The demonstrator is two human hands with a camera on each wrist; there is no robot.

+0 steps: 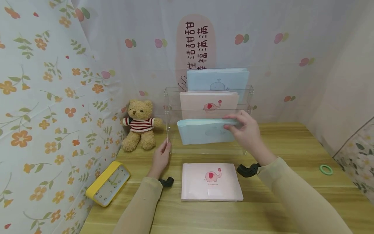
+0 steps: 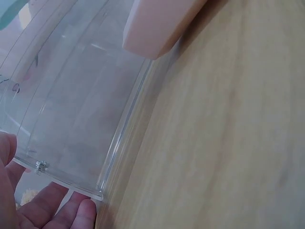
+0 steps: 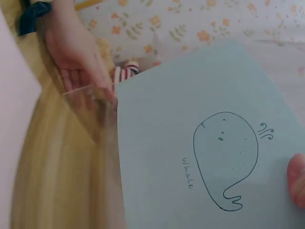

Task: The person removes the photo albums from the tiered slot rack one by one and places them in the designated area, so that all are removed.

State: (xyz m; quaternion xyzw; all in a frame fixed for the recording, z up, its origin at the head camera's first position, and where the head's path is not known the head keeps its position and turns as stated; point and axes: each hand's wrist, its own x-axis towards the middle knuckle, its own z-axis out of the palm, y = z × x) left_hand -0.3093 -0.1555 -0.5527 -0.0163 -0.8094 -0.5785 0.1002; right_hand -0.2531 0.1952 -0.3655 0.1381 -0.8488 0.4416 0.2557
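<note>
My right hand [image 1: 245, 128] pinches the top right edge of a light blue whale booklet [image 1: 198, 131] at the front tier of a clear acrylic rack [image 1: 168, 120]. In the right wrist view the whale drawing on the booklet [image 3: 162, 143] shows in full, with one fingertip [image 3: 296, 179] on its cover. Low on the rack's left side, my left hand [image 1: 160, 156] grips the clear side panel, its fingers [image 2: 45, 205] curled round the edge in the left wrist view. Behind stand a pink elephant booklet [image 1: 191, 105] and another blue whale booklet [image 1: 201, 81].
A second pink elephant booklet [image 1: 194, 182] lies flat on the wooden table [image 1: 210, 217] before the rack. To the left are a teddy bear [image 1: 138, 126] and a yellow clock [image 1: 100, 177]. A green ring [image 1: 326, 173] lies far right. Printed cloth hangs behind.
</note>
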